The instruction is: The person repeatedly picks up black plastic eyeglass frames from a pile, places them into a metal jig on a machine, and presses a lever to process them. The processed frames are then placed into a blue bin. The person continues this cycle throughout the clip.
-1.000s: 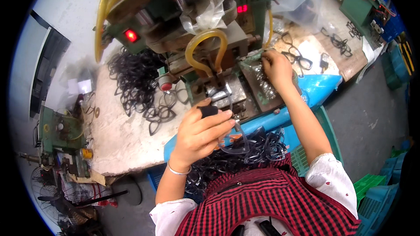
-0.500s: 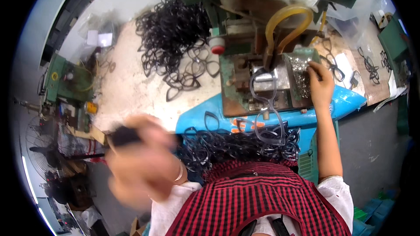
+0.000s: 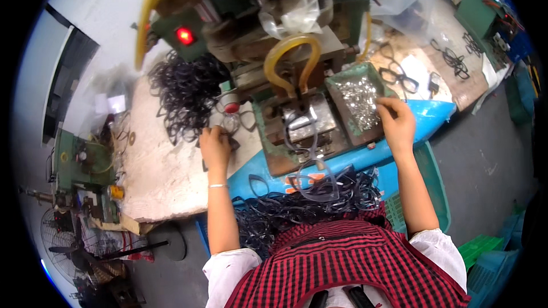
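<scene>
My left hand (image 3: 215, 147) reaches to the worktable at the near edge of a heap of black glasses frames (image 3: 185, 94). Its fingers are bent together, with a dark piece showing beside them; what they grip is mostly hidden. At the right rim of a green metal tray (image 3: 357, 100) of small shiny metal parts, my right hand (image 3: 397, 122) has thumb and forefinger pinched together. Anything between these fingertips is too small to make out. Between my hands, a translucent grey glasses frame (image 3: 319, 179) hangs from the metal fixture (image 3: 308, 120) of a green press, untouched by either hand.
More dark frames (image 3: 297, 211) lie in my lap below a blue sheet (image 3: 251, 171). The press has a yellow hose (image 3: 292, 40) and a red button (image 3: 230, 106). Loose frames (image 3: 402, 80) lie beyond the tray. A floor fan (image 3: 60, 245) stands at lower left.
My left hand has swung from a blur at the lower left forward to the frame heap. My right hand stays by the metal parts, fingers pinched. The view has shifted.
</scene>
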